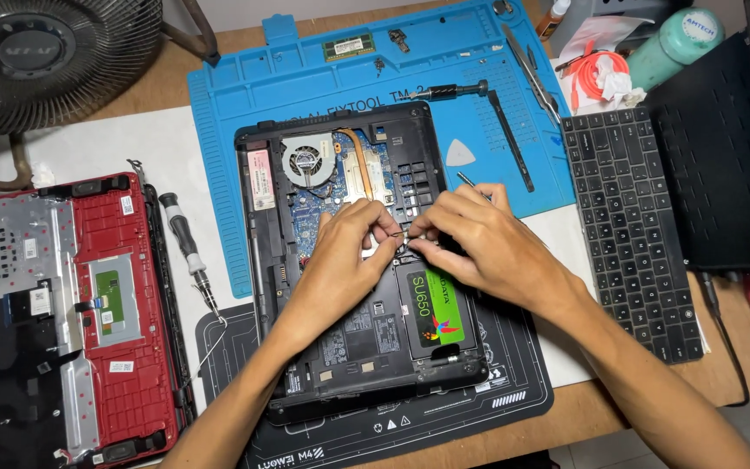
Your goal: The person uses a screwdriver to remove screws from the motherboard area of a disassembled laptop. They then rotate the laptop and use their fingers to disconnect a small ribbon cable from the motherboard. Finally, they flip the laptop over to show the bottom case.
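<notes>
A person's two bare hands meet over an opened laptop base (340,260) at the centre of the frame. The left hand (345,252) and right hand (479,243) bring their fingertips together on a small pale part (403,236) just above the black drive with a green label (436,308), which sits in its bay at the lower right of the base; both pinches look closed on that part, though it is too small to identify. A thin metal tool (466,181) pokes out behind the right hand. The cooling fan (307,161) shows at the upper left of the base. The base lies half on a blue work mat (245,95) and half on a black mat (514,382). A red laptop shell (123,321) lies at the left edge, a screwdriver (188,247) beside it, and a detached keyboard (635,226) at the right.
</notes>
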